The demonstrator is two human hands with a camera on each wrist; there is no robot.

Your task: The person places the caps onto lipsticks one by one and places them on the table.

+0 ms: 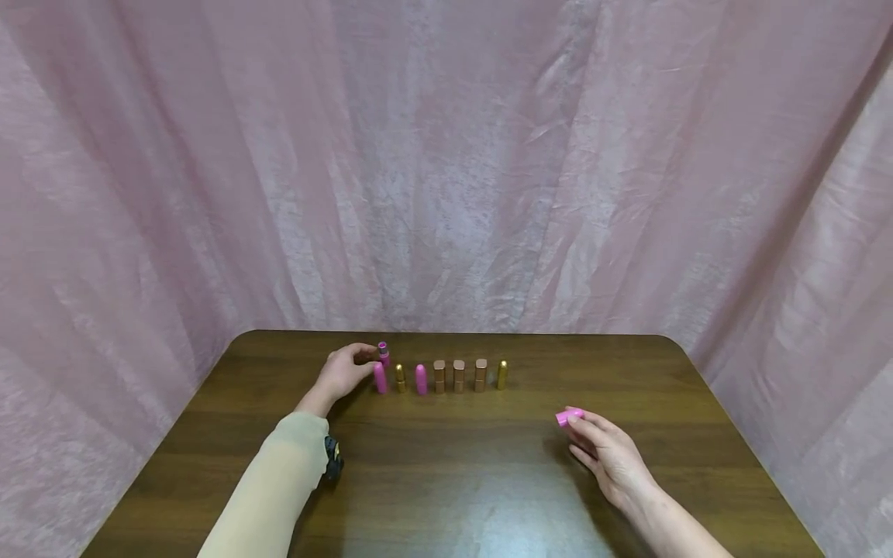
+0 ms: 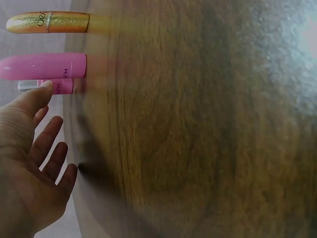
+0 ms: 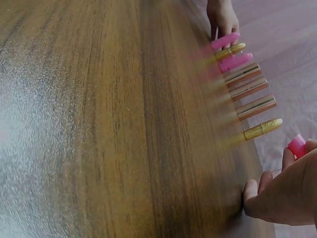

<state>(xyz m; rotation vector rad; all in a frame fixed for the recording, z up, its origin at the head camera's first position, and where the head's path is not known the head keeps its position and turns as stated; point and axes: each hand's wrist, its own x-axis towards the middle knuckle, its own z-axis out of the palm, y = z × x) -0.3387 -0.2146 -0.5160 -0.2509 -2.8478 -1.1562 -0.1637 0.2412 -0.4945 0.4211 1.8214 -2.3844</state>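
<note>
At the far left of the table, my left hand (image 1: 345, 370) pinches an uncapped pink lipstick (image 1: 383, 349) between thumb and index finger. Its silver inner tube (image 2: 27, 86) points upward, and the other fingers spread loosely. Just in front of it stands a capped pink lipstick (image 1: 380, 378), close to my thumb. Over the right part of the table, my right hand (image 1: 614, 459) holds a pink lipstick cap (image 1: 568, 418) by its closed end, the thumb and fingertips around it. The cap lies tilted almost sideways, its open end facing left.
Rightward from the capped pink lipstick runs a row of upright lipsticks: a gold one (image 1: 401, 378), another pink one (image 1: 422, 380), three rose-gold ones (image 1: 459, 377) and a gold one (image 1: 502, 375). Behind the brown wooden table (image 1: 446, 465) hangs a pink curtain (image 1: 446, 170).
</note>
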